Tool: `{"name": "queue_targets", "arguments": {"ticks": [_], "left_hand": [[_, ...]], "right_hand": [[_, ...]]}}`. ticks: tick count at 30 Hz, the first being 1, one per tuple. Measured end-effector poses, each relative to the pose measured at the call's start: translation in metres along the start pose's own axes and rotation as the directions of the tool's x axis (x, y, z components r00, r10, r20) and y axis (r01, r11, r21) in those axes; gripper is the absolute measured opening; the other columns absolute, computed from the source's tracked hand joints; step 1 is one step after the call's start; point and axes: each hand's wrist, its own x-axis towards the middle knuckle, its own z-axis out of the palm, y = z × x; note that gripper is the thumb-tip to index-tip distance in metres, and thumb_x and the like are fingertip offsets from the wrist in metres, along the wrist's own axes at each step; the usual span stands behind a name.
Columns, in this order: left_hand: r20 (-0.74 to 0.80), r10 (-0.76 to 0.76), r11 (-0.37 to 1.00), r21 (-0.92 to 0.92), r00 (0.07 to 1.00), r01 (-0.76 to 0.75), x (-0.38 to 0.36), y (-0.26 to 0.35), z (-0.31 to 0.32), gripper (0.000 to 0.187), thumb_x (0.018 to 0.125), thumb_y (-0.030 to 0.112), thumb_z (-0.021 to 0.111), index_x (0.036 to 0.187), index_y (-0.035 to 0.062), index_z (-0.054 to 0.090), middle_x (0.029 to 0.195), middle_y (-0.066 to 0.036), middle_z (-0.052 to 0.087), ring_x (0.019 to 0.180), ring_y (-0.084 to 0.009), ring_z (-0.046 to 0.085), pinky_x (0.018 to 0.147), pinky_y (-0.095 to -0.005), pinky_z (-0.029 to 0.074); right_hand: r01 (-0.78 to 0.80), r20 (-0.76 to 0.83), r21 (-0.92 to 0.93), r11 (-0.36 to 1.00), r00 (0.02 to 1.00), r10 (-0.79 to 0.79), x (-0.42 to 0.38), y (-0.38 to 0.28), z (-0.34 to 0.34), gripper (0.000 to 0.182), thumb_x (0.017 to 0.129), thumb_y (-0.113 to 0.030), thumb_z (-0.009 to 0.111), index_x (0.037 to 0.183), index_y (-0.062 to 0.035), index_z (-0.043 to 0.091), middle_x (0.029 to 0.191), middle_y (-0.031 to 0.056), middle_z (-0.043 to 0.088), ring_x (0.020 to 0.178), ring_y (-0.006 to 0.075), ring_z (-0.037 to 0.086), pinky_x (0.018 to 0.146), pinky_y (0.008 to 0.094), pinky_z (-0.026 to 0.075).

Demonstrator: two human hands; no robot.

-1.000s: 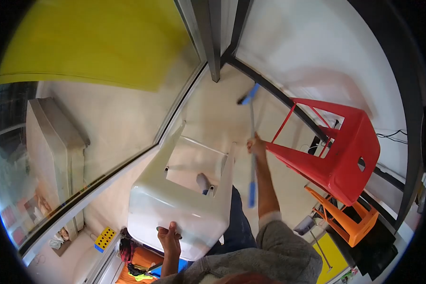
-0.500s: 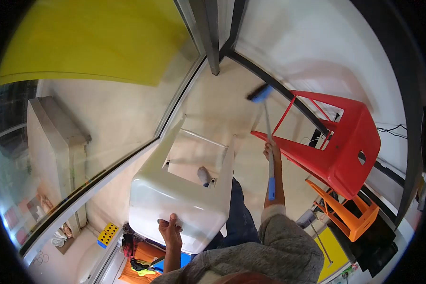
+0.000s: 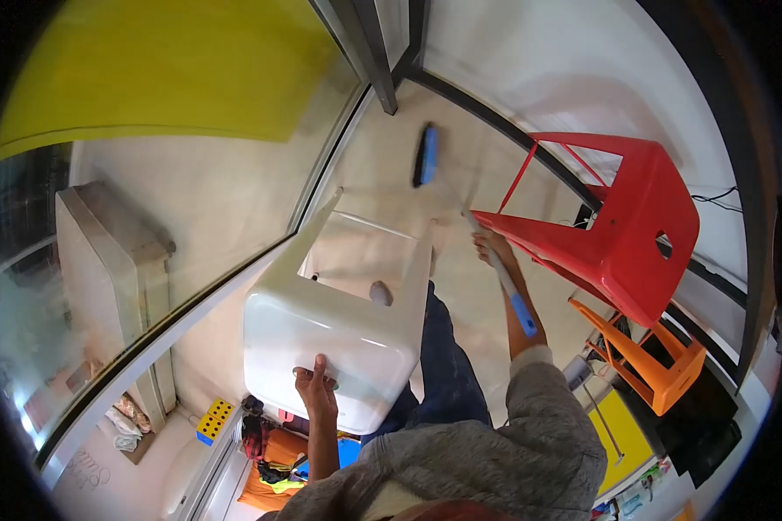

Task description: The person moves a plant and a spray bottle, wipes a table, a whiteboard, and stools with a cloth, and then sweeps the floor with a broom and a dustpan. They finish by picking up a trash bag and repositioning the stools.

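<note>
My left hand [image 3: 318, 387] is at the seat of a white stool [image 3: 274, 343], thumb raised and the other fingers curled at the seat top, where a hand hole may be hidden. The stool is tilted, its legs pointing away from me. My right hand [image 3: 492, 247] is closed around the grey handle of a broom [image 3: 506, 282] with a blue grip end. The broom's blue and black head [image 3: 426, 156] is on the pale floor, slightly blurred. Just right of my right hand is a red stool [image 3: 643, 230], leaning by the wall.
An orange stool [image 3: 656, 373] stands below the red one. Along the left runs a glass panel with a dark frame [image 3: 191, 326]. A metal post [image 3: 369, 61] rises at the far corner. Behind me lie a yellow perforated block [image 3: 215, 420] and a yellow panel [image 3: 621, 434].
The broom head has swung left and turned upright in view, and the grip end has shifted right. My left hand stays on the white stool. The whole view has shifted slightly.
</note>
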Motion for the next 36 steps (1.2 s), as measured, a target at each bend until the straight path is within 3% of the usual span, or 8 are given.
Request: {"name": "queue_targets", "arguments": {"ticks": [6, 9, 12, 16, 18, 20, 30, 36], "left_hand": [[0.011, 0.094, 0.973, 0.209, 0.996, -0.094, 0.003, -0.002, 0.001, 0.028, 0.067, 0.01, 0.069, 0.085, 0.0027, 0.048, 0.068, -0.001, 0.052, 0.049, -0.0053, 0.044, 0.038, -0.0179, 0.031], [0.014, 0.12, 0.978, 0.171, 0.993, -0.121, 0.001, 0.006, 0.013, 0.025, 0.066, 0.008, 0.069, 0.081, 0.0009, 0.05, 0.062, -0.001, 0.051, 0.043, -0.0055, 0.041, 0.037, -0.018, 0.03], [0.032, 0.137, 0.978, 0.153, 0.99, -0.14, 0.004, 0.008, 0.023, 0.024, 0.067, 0.008, 0.069, 0.079, 0.001, 0.049, 0.062, -0.001, 0.049, 0.045, -0.0058, 0.04, 0.038, -0.0194, 0.029], [0.051, 0.159, 0.969, 0.184, 0.986, -0.166, 0.015, 0.029, 0.056, 0.026, 0.066, 0.009, 0.07, 0.075, 0.0037, 0.046, 0.063, 0.0, 0.046, 0.047, -0.0061, 0.038, 0.04, -0.0197, 0.029], [0.1, 0.186, 0.963, 0.179, 0.977, -0.202, 0.022, 0.04, 0.077, 0.028, 0.066, 0.01, 0.07, 0.075, 0.004, 0.045, 0.063, 0.0, 0.046, 0.047, -0.0063, 0.038, 0.04, -0.0193, 0.028], [0.093, 0.191, 0.959, 0.197, 0.977, -0.206, 0.028, 0.051, 0.098, 0.034, 0.065, 0.01, 0.071, 0.068, 0.0073, 0.037, 0.06, 0.001, 0.041, 0.046, -0.0057, 0.034, 0.04, -0.0197, 0.028], [0.259, 0.268, 0.94, 0.143, 0.928, -0.311, 0.061, 0.097, 0.191, 0.038, 0.067, 0.006, 0.069, 0.066, 0.0093, 0.03, 0.059, -0.001, 0.038, 0.044, -0.0064, 0.029, 0.038, -0.0197, 0.026], [0.289, 0.227, 0.947, 0.158, 0.93, -0.28, 0.063, 0.116, 0.235, 0.037, 0.067, 0.007, 0.069, 0.063, 0.0087, 0.033, 0.049, 0.002, 0.034, 0.039, -0.0072, 0.024, 0.038, -0.0223, 0.024]], "right_hand": [[0.184, -0.459, -0.004, 0.983, 0.873, -0.166, -0.009, 0.032, 0.038, 0.017, 0.084, -0.025, 0.042, 0.08, -0.0097, 0.048, 0.05, 0.0012, 0.044, 0.035, 0.0111, 0.041, 0.032, 0.0245, 0.034], [0.113, -0.108, -0.078, 0.991, 0.987, -0.121, -0.03, 0.024, 0.084, 0.042, 0.076, -0.018, 0.048, 0.118, -0.0108, 0.045, 0.06, -0.0002, 0.052, 0.04, 0.0065, 0.041, 0.035, 0.0206, 0.034], [0.005, -0.013, 0.072, 0.997, 1.0, -0.004, 0.014, 0.004, 0.09, 0.044, 0.074, -0.018, 0.05, 0.118, -0.0147, 0.043, 0.061, -0.0007, 0.052, 0.044, 0.0056, 0.043, 0.036, 0.02, 0.035], [-0.02, -0.008, -0.185, 0.983, 1.0, 0.019, 0.002, 0.002, 0.018, 0.048, 0.076, -0.019, 0.049, 0.122, -0.0117, 0.039, 0.061, 0.0008, 0.052, 0.039, 0.0076, 0.043, 0.034, 0.021, 0.035], [0.178, -0.29, -0.246, 0.953, 0.924, -0.248, -0.021, 0.027, 0.007, 0.052, 0.073, -0.013, 0.048, 0.124, -0.0128, 0.037, 0.056, 0.002, 0.05, 0.036, 0.0092, 0.042, 0.033, 0.0229, 0.036], [-0.003, -0.405, -0.687, 0.726, 0.832, -0.379, -0.06, 0.031, 0.008, 0.059, 0.068, -0.01, 0.052, 0.124, -0.0141, 0.037, 0.054, 0.0046, 0.051, 0.038, 0.0127, 0.047, 0.037, 0.0261, 0.042], [0.127, -0.303, -0.099, 0.987, 0.941, -0.151, -0.214, 0.064, 0.042, 0.061, 0.066, -0.003, 0.045, 0.126, -0.009, 0.034, 0.049, -0.0014, 0.041, 0.033, 0.0063, 0.034, 0.032, 0.0205, 0.032], [0.161, -0.303, -0.038, 0.986, 0.939, -0.165, -0.245, 0.108, 0.06, 0.064, 0.068, -0.002, 0.046, 0.129, -0.0095, 0.028, 0.052, -0.0015, 0.041, 0.037, 0.0056, 0.037, 0.032, 0.0205, 0.032]]}}
